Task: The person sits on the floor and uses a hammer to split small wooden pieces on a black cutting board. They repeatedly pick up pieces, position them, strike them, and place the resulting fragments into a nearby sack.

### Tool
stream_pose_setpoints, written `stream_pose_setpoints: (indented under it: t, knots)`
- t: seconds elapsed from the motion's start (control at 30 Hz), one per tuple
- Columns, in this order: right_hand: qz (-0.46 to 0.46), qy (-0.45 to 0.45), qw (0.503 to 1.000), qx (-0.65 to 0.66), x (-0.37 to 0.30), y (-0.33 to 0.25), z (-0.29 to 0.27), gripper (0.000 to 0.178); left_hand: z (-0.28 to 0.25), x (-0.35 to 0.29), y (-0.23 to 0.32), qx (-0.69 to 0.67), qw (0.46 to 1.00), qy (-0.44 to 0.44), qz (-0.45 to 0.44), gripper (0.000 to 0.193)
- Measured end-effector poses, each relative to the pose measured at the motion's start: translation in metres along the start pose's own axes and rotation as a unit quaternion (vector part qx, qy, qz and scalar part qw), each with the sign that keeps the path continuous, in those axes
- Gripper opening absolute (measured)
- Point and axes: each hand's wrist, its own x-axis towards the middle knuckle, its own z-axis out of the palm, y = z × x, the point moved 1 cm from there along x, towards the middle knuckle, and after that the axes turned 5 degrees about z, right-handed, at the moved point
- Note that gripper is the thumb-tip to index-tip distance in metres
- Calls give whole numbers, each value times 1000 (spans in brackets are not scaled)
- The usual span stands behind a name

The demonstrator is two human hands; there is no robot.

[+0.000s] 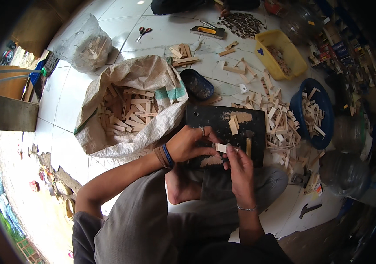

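A small pale wooden piece (222,148) is pinched between my two hands, above a black board (197,115) on the floor. My left hand (189,143) grips its left end, with fingertips and thumb closed together. At its right end, the thumb of my right hand (239,170) presses on top, with the fingers curled beneath. Small wooden pieces (234,124) lie on the board by a patch of sawdust. A small hammer (248,143) rests at the board's right side, partly behind my right hand.
Left stands an open woven sack (128,72) of wooden pieces. Loose wooden pieces (280,123) spread right of the board, beside a blue basin (297,115) and a yellow tub (296,66). Another hammer (310,210) lies lower right. Far off are scissors (142,32) and another person's hand (225,9).
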Motion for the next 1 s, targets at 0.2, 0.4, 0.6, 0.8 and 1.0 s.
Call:
stream_pose_setpoints:
  t: [0.2, 0.4, 0.6, 0.8, 1.0]
  knots:
    - [-9, 29, 999, -42, 0, -3, 8, 25, 1, 0, -1, -18, 1000, 11, -17, 29]
    - [-17, 38, 999, -35, 2, -1, 9, 29, 1, -1, -4, -10, 1000, 19, -8, 36]
    - [-22, 38, 998, -48, 3, 0, 8, 31, 4, 0, -9, -8, 1000, 23, 14, 39]
    - [-5, 45, 998, -43, 2, 3, 8, 29, 5, 0, -15, 7, 999, 26, 21, 41]
    - [0, 40, 999, -7, 3, 4, 7, 27, 6, 2, -15, -14, 999, 33, 5, 43]
